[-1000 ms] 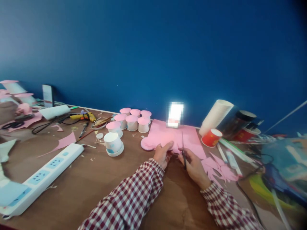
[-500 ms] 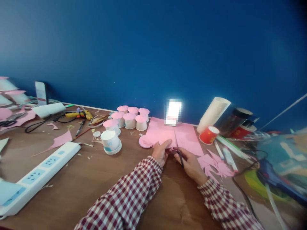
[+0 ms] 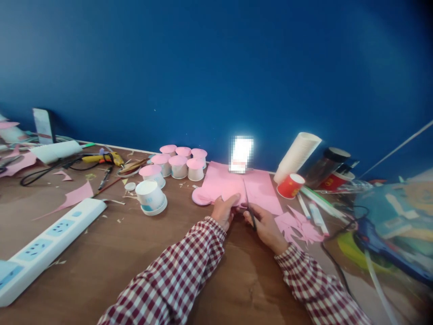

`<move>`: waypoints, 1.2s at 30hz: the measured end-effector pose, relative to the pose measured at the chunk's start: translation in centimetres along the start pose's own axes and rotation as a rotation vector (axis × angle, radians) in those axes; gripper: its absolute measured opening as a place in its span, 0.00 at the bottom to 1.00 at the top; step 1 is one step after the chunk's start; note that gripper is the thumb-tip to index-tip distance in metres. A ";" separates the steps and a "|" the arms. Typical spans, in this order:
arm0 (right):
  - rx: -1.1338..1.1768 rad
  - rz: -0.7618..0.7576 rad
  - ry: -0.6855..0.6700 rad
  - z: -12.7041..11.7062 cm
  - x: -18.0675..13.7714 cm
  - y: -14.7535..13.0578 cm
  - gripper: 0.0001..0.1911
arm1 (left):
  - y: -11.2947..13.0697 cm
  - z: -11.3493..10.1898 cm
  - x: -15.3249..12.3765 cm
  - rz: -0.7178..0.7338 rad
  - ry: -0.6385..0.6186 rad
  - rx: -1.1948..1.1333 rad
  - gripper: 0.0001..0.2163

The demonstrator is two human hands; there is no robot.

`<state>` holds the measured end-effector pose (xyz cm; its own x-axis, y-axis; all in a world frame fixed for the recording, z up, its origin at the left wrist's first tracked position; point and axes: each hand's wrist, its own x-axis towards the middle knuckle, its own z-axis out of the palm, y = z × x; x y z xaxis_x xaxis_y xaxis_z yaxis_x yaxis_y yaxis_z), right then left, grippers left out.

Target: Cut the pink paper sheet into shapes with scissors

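Observation:
In the head view, my left hand [image 3: 223, 212] is closed on a piece of pink paper [image 3: 216, 193], its thumb lying on top. My right hand [image 3: 265, 221] grips a pair of scissors [image 3: 249, 211], the blades pointing away from me along the paper's right side. Whether the blades are parted I cannot tell. Under and behind both hands lies a larger pink sheet [image 3: 267, 185]. A rounded pink piece [image 3: 199, 197] sticks out at the left of the held paper. My right fingertips are close to my left ones, partly hidden.
Several paper cups with pink round tops [image 3: 178, 167] stand left of the sheet, behind a white cup [image 3: 149, 196]. A power strip [image 3: 54, 243] lies at left near a yellow glue gun [image 3: 108, 158]. Rightward are stacked cups [image 3: 297, 155], a red cup [image 3: 291, 186], pink scraps [image 3: 299, 225] and a blue glue gun [image 3: 382, 248].
The whole scene has shifted a little left and up in view. Both hands keep hold of the paper and scissors, almost unchanged in position over the sheet.

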<state>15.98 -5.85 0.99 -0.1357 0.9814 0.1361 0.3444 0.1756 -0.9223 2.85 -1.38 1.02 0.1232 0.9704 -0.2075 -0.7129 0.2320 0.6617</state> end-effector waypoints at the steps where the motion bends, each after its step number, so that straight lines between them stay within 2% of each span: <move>1: -0.001 0.002 0.000 0.0 0.0 0.0 0.20 | 0.0 0.0 0.0 0.000 -0.002 0.004 0.14; 10: 0.005 0.003 0.028 0.1 0.0 0.4 0.22 | 0.1 0.0 0.0 -0.010 0.003 0.013 0.15; 36: 0.021 0.025 0.000 0.0 0.0 0.3 0.21 | -0.2 -0.1 0.1 0.001 -0.013 0.023 0.14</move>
<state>16.09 -5.83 0.71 -0.1271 0.9854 0.1134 0.3279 0.1496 -0.9328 2.92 -1.31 0.80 0.1315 0.9715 -0.1972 -0.6972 0.2321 0.6782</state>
